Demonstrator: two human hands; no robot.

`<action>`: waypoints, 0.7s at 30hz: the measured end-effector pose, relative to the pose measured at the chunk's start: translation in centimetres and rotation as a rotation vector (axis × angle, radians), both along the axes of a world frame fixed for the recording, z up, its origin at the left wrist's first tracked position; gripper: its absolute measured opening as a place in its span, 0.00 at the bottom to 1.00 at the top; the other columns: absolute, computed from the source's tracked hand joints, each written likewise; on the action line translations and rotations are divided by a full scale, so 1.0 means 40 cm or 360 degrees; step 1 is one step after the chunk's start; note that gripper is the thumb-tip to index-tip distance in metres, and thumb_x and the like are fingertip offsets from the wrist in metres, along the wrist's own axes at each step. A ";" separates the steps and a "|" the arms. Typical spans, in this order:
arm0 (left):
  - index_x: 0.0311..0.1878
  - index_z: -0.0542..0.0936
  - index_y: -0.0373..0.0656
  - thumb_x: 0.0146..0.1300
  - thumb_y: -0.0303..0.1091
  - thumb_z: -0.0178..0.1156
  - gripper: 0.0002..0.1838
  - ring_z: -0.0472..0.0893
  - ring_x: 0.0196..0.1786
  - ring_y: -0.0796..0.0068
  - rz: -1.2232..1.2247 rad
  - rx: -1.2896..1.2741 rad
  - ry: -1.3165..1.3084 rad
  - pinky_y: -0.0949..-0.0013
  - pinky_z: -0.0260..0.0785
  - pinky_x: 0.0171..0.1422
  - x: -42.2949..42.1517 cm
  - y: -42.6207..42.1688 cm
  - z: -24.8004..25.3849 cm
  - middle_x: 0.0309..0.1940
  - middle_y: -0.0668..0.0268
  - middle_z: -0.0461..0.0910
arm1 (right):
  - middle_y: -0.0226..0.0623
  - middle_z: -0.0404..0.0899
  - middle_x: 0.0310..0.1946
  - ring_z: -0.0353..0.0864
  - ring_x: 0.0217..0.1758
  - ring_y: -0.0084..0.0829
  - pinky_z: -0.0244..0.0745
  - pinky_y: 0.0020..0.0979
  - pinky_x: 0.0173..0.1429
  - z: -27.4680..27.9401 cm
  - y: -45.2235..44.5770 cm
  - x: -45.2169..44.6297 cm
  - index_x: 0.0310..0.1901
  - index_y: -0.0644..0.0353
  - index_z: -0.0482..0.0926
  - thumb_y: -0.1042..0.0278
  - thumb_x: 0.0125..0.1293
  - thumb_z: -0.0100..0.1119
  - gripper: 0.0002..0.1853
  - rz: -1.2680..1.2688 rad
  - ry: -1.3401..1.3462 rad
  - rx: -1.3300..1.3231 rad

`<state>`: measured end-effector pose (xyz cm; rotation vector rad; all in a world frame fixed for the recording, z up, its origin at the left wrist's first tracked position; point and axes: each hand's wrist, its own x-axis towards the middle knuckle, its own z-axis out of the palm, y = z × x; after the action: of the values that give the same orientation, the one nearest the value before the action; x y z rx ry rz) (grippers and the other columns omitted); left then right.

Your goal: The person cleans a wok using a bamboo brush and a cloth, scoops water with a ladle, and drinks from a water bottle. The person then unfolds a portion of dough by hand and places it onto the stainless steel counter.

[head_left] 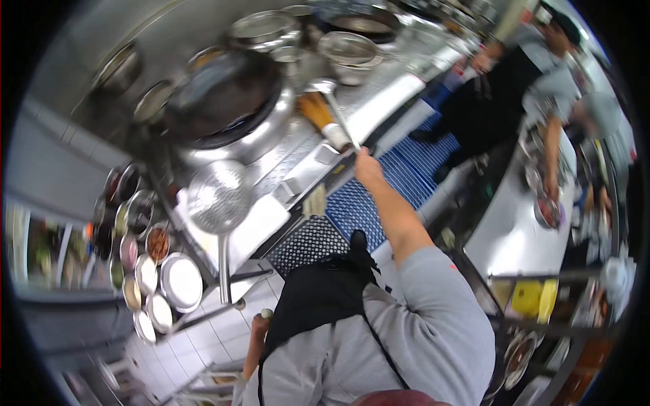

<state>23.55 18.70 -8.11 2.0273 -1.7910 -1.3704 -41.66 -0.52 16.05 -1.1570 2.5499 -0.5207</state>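
Note:
My right hand (pixel 367 167) is stretched forward and closed round the end of a long metal ladle handle (pixel 343 120). The ladle's bowl (pixel 321 85) rests or hovers over the steel cooktop; I cannot tell which. Just beside it lies a brush (pixel 315 108) with yellow-brown bristles and a white-wrapped end. My left hand (pixel 259 327) is low at my side, its fingers closed, with a small pale round end (pixel 267 313) showing above them. A dark wok (pixel 223 98), blurred, sits tilted on a steel ring to the left. Nearer me lies a large perforated skimmer (pixel 221 196), handle pointing towards me.
Several bowls of ingredients (pixel 158 242) and white round containers (pixel 181 281) stand at the left. Strainers and pots (pixel 349 54) fill the back. Co-workers, one in a black apron (pixel 491 88), stand at right by a steel counter (pixel 518 227). Blue mats (pixel 386 196) cover the floor.

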 end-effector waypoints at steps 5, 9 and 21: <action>0.45 0.82 0.33 0.38 0.54 0.75 0.36 0.83 0.53 0.45 -0.0145 0.0095 -0.0485 0.51 0.74 0.58 -0.042 0.031 0.007 0.45 0.44 0.84 | 0.63 0.81 0.46 0.82 0.52 0.60 0.76 0.51 0.59 0.017 0.001 0.008 0.56 0.61 0.60 0.74 0.60 0.63 0.26 0.0105 0.0131 0.0197; 0.46 0.81 0.35 0.39 0.50 0.74 0.33 0.82 0.54 0.42 -0.0008 0.0144 -0.0477 0.50 0.74 0.58 -0.124 0.000 0.158 0.47 0.44 0.83 | 0.62 0.81 0.46 0.81 0.53 0.60 0.76 0.50 0.60 0.035 0.003 0.009 0.55 0.63 0.59 0.74 0.59 0.64 0.27 0.0122 0.0108 0.0222; 0.41 0.79 0.37 0.45 0.45 0.68 0.24 0.81 0.50 0.39 0.0042 -0.0104 -0.0345 0.47 0.73 0.54 -0.211 -0.064 0.312 0.41 0.42 0.83 | 0.65 0.80 0.47 0.81 0.53 0.61 0.79 0.49 0.58 0.044 0.003 0.014 0.56 0.61 0.58 0.74 0.58 0.66 0.29 0.0147 0.0150 0.0258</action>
<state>15.09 16.12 4.35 2.2298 -1.8567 -1.1066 -41.08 -0.39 17.80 -1.2595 2.5468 -0.2379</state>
